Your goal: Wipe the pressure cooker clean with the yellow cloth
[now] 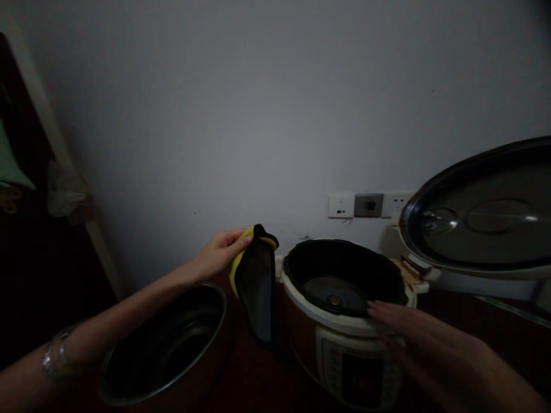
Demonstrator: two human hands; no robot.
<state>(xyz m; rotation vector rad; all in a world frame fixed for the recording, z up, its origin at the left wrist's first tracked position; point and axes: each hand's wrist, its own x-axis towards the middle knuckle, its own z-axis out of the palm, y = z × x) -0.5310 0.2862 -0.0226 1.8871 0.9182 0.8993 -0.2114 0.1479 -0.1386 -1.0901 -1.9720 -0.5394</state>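
While the left hand [221, 251] pinches a yellow-and-grey cloth [257, 295] between thumb and fingers, left of the cooker [344, 326] at lower centre-right, I note the room: dim, a plain grey wall [275, 126] filling most of the frame. Two white wall plates and a grey one [368, 205] sit right of centre. Dark reddish tabletop [252, 381] below. Metal pot [206, 367] at lower left, its interior deep in shadow. Dark door [26, 269] along the left edge; a pale plastic bag [64, 192] hangs beside it.

Right hand [443, 341], lower right, lies over the cooker's near rim, fingers extended; blur, so cannot tell whether it grips or merely touches. It hides part of the rim and control panel [361, 373], whose markings are unreadable. The raised lid [482, 229] is cut off by the right edge. Both forearms leave the frame.
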